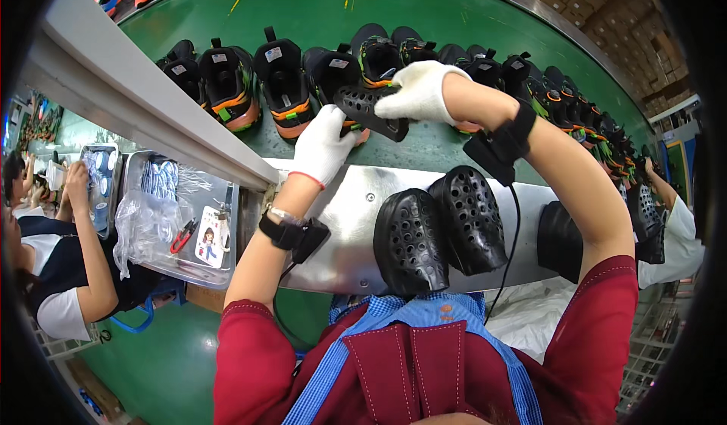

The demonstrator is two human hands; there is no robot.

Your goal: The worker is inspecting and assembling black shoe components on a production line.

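My right hand (419, 94), in a white glove, grips a black perforated plastic shoe form (360, 104) by its near end. The form is tilted over the collar of a black sneaker (331, 70) with an orange and green heel. My left hand (324, 146), also gloved in white, is closed at that sneaker's heel, its fingertips partly hidden. Two more black shoe forms, a left one (413, 239) and a right one (469, 217), lie side by side on the metal ledge (350, 198) close to my body.
A long row of matching sneakers (282, 84) stands along the green conveyor belt (303, 8). To the left, past a grey post (151, 76), a metal tray (204, 273) holds laces, plastic bags and red-handled snippers (183, 235). People sit working on both sides.
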